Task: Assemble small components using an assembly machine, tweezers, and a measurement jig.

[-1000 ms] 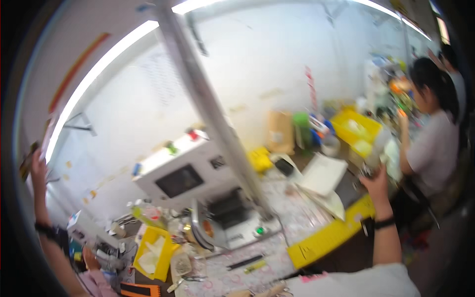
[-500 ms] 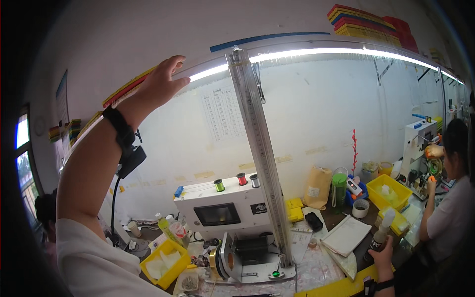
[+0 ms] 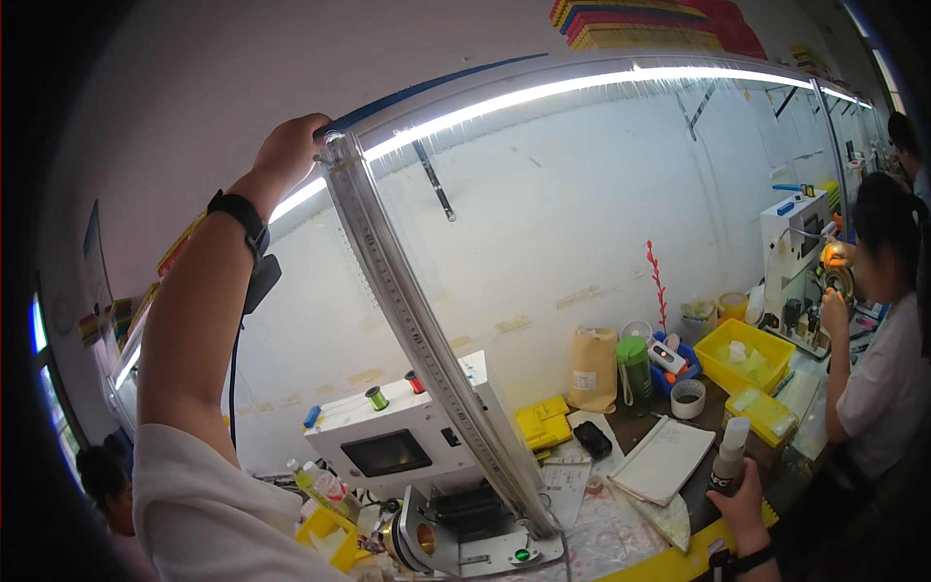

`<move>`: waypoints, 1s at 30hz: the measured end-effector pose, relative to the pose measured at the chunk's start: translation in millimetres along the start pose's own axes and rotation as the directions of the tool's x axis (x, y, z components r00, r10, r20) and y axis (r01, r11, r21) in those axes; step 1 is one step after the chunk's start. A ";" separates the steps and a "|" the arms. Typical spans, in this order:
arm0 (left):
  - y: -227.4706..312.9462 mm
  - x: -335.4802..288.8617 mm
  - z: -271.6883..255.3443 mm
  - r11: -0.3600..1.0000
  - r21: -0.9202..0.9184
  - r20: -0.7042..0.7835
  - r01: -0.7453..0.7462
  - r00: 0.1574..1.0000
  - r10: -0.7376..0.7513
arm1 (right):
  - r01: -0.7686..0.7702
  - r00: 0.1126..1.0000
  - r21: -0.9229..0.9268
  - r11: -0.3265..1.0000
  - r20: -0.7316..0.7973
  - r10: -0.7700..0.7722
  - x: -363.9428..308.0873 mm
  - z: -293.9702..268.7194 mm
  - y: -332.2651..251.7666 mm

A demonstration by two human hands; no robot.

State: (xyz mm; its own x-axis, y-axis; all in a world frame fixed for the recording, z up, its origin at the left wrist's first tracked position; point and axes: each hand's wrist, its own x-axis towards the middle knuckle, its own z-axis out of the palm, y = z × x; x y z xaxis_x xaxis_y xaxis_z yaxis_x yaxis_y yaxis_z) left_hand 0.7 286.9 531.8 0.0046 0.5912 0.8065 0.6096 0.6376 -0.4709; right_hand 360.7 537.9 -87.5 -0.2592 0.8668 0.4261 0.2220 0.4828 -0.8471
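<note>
My left hand (image 3: 289,150) is raised to the top of the light frame, its fingers closed at the near end of a long blue strip (image 3: 436,87). The fingertips are partly hidden there, beside the top of a clear-covered metal post (image 3: 388,252). Low on the right, my right hand (image 3: 745,509) is wrapped round a dark-bodied bottle (image 3: 723,468) with a white cap, held upright above the bench. Below my left arm stands a white machine (image 3: 388,441) with a small dark screen and thread spools on top.
Right of the machine lie an open notebook (image 3: 661,460) and a tape roll (image 3: 688,398). Behind them stand a green bottle (image 3: 633,373), a brown paper bag (image 3: 593,369) and a yellow bin (image 3: 713,361). A co-worker (image 3: 878,339) sits at the right. A lit tube (image 3: 543,92) runs overhead.
My left hand has reached up from open air to the blue strip's end, and its fingers have closed there. The view has swung right. My right hand still holds the bottle.
</note>
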 end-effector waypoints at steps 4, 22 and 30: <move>2.5 0.2 -11.7 0.993 0.088 -0.151 0.076 0.987 -0.062 | 0.007 1.000 0.013 1.000 -0.008 -0.007 -0.5 3.3 6.7; -32.5 -21.0 -115.6 1.000 -0.020 -0.695 -0.004 0.719 -0.011 | 0.013 0.999 -0.197 0.980 -0.046 -0.023 -36.9 -12.7 -14.7; -140.2 -78.2 -170.9 0.986 0.066 -0.728 0.155 0.683 -0.059 | 0.093 0.993 -0.290 0.952 -0.045 -0.110 -58.5 -24.7 9.8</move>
State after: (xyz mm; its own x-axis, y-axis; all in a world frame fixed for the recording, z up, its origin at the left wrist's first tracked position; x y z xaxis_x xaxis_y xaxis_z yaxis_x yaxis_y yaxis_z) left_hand 50.3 66.9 595.9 0.5443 0.0070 0.8388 0.5496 0.7525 -0.3629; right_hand 401.2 495.0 -112.9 -0.2394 0.8129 0.5309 0.4604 0.5765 -0.6751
